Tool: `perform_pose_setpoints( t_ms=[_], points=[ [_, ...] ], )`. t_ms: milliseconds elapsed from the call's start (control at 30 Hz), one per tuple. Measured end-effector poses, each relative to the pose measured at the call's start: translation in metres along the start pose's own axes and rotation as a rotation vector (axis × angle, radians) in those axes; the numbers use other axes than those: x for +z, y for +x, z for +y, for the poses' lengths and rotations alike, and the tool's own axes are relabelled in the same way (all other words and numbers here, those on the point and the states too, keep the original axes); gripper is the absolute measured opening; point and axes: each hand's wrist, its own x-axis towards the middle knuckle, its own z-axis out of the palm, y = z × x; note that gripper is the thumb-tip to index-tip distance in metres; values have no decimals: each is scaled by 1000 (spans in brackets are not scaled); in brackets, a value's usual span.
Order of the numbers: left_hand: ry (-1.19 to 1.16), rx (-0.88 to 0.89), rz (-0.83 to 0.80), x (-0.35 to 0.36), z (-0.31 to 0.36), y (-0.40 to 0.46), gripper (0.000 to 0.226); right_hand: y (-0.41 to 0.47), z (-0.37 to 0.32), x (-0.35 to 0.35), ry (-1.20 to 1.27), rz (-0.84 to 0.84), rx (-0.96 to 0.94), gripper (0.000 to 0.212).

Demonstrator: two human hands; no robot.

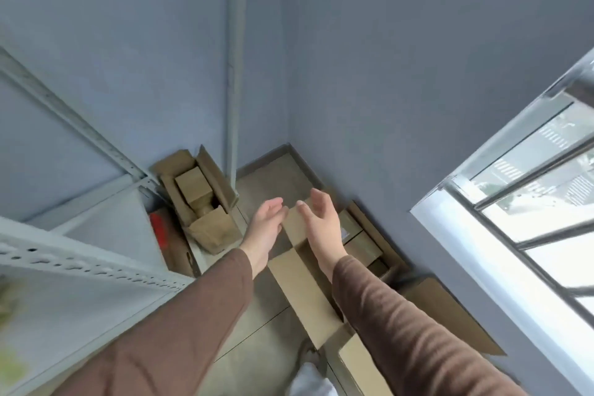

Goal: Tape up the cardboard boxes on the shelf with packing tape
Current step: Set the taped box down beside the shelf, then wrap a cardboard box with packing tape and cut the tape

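A long flat cardboard box (302,286) lies on the floor below my hands, running from the middle toward the bottom right. My left hand (265,228) and my right hand (321,222) hover over its far end, palms facing each other, fingers straight, holding nothing. Whether they touch the cardboard I cannot tell. An open cardboard box (199,199) with smaller boxes inside stands in the corner by the shelf post. Another open box (366,241) lies to the right against the wall. No tape is in view.
A white metal shelf (80,260) fills the lower left, with a red item (159,230) on a lower level. Grey walls meet in a corner with a pipe (234,74). A window (530,190) is at the right. My white shoe (310,373) shows at the bottom.
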Motion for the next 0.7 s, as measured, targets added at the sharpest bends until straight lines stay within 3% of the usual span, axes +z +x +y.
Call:
perform_pose_setpoints(
  t_ms=[233, 433, 700],
  points=[
    [-131, 291, 84, -102, 89, -159, 26, -132, -114, 59, -84, -115, -316, 18],
    [-190, 460, 192, -219, 107, -290, 21, -249, -163, 146, -35, -276, -454, 18],
    [-280, 622, 504, -413, 94, -470, 22, -417, -192, 302, 53, -606, -522, 20]
  ],
)
